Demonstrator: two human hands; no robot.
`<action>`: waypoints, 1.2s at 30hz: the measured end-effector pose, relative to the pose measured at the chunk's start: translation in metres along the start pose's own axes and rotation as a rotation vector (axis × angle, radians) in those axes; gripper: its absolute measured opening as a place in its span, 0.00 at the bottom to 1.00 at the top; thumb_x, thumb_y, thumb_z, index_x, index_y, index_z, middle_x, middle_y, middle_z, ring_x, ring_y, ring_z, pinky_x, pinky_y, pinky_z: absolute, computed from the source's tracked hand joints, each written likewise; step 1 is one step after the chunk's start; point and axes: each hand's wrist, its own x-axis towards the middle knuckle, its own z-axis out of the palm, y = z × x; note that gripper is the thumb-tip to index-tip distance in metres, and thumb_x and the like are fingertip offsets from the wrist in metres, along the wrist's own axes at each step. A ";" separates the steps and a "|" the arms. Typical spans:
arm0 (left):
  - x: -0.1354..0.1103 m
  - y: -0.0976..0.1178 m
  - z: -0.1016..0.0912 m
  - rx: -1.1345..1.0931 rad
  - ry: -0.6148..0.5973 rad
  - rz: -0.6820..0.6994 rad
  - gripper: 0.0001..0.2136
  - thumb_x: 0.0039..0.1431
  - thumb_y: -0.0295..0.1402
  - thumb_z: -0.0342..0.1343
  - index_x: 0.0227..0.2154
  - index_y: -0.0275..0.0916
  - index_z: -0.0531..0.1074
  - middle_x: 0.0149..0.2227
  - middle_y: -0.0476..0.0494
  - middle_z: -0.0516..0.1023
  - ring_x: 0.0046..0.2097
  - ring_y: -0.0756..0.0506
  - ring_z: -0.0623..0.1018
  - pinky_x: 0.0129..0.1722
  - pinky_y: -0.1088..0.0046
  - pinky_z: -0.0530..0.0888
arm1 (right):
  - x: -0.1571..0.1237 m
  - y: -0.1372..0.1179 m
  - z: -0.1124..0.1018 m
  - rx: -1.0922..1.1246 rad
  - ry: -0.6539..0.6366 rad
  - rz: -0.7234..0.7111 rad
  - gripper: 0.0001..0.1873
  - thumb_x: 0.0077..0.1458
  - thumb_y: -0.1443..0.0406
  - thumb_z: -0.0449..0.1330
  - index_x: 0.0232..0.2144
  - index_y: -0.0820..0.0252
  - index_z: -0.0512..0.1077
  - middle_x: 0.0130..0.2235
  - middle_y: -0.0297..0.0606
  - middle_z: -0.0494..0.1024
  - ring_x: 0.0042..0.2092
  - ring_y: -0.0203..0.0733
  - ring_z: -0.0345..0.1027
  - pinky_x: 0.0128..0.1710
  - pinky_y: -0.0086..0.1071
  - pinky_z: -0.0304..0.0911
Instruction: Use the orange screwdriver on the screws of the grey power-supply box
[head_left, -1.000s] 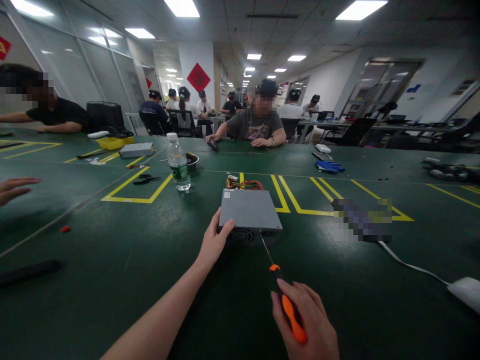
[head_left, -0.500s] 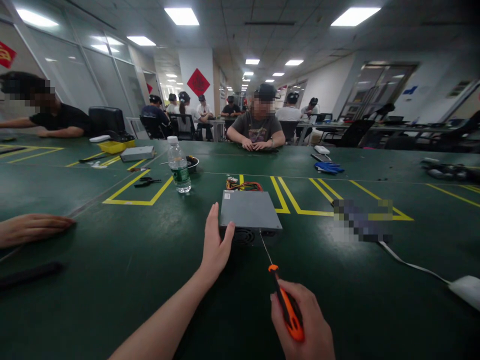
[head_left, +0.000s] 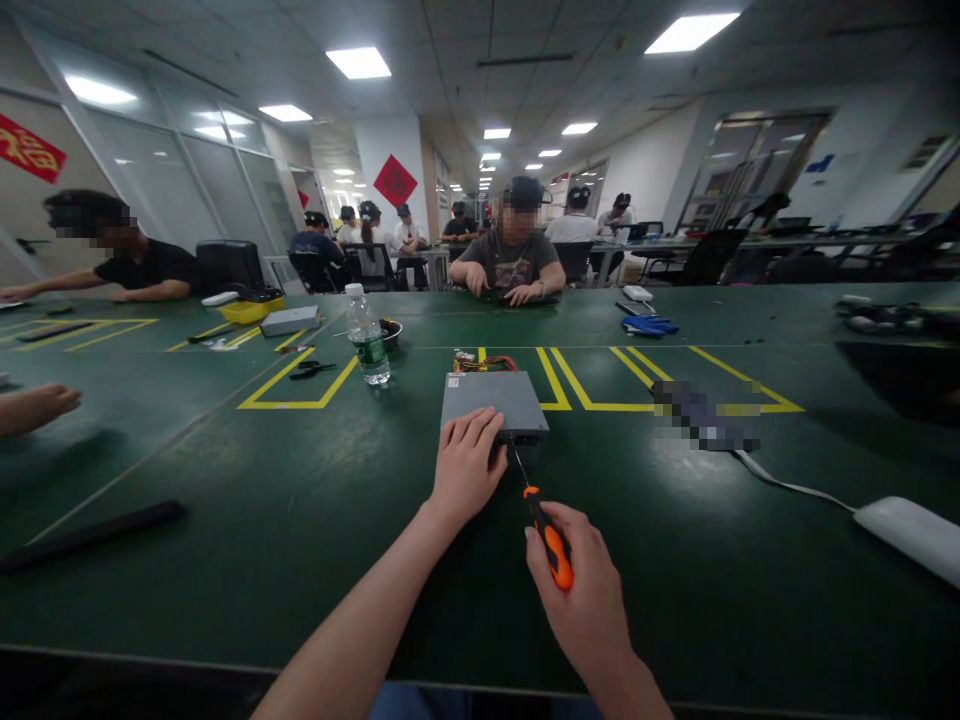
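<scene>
A grey metal computer power supply [head_left: 491, 393] lies on the green table in front of me, its wires [head_left: 486, 363] bundled at the far side. My left hand [head_left: 471, 460] rests its fingers over the top near the front edge, with the thumb against the front face, gripping the unit and covering most of the fan side. My right hand [head_left: 581, 570] is closed around the orange and black handle of a screwdriver [head_left: 553, 545]. The thin shaft points away from me, and its tip meets the front face beside my left thumb. The tip's exact contact is too small to tell.
A water bottle [head_left: 370, 338] stands left of the unit, before a small bowl [head_left: 390, 333]. Black pliers [head_left: 311, 369] lie further left. A white power strip [head_left: 907, 535] with its cable is on the right, blue gloves [head_left: 649, 325] behind. A co-worker's hand [head_left: 41, 408] shows at left.
My left hand has moved from the unit's left side onto its top front edge. The screwdriver stays at the front face, while the view has shifted. The co-worker's hand at left has lifted.
</scene>
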 end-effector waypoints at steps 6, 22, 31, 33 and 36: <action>-0.001 0.005 0.009 0.023 0.080 -0.061 0.16 0.54 0.30 0.50 0.48 0.41 0.64 0.52 0.42 0.68 0.55 0.42 0.64 0.56 0.59 0.55 | -0.001 0.006 0.003 -0.039 -0.002 -0.125 0.10 0.54 0.65 0.51 0.40 0.58 0.65 0.36 0.38 0.70 0.38 0.40 0.66 0.41 0.39 0.62; -0.004 0.009 0.018 0.053 0.144 -0.102 0.13 0.55 0.31 0.48 0.45 0.42 0.65 0.51 0.43 0.68 0.54 0.42 0.63 0.56 0.59 0.53 | 0.000 -0.001 0.006 -0.087 -0.027 -0.216 0.10 0.52 0.67 0.51 0.38 0.59 0.66 0.34 0.38 0.69 0.38 0.41 0.64 0.42 0.38 0.58; -0.004 0.009 0.018 0.034 0.157 -0.101 0.13 0.55 0.31 0.48 0.45 0.42 0.65 0.50 0.44 0.68 0.54 0.43 0.63 0.56 0.60 0.53 | 0.001 -0.003 0.007 0.006 0.041 -0.132 0.12 0.54 0.63 0.51 0.41 0.63 0.63 0.31 0.36 0.72 0.34 0.38 0.65 0.43 0.38 0.56; -0.004 0.009 0.018 0.038 0.158 -0.107 0.13 0.56 0.31 0.48 0.45 0.42 0.65 0.50 0.44 0.68 0.54 0.43 0.63 0.56 0.60 0.53 | 0.001 0.000 0.007 -0.037 0.031 -0.207 0.10 0.54 0.66 0.51 0.40 0.61 0.65 0.34 0.37 0.71 0.37 0.39 0.65 0.44 0.38 0.55; -0.004 0.009 0.018 0.048 0.164 -0.102 0.13 0.56 0.31 0.48 0.44 0.42 0.65 0.50 0.44 0.68 0.53 0.44 0.64 0.56 0.61 0.53 | 0.001 0.001 0.007 -0.088 0.002 -0.252 0.10 0.53 0.68 0.50 0.37 0.59 0.67 0.33 0.37 0.70 0.37 0.39 0.64 0.44 0.39 0.55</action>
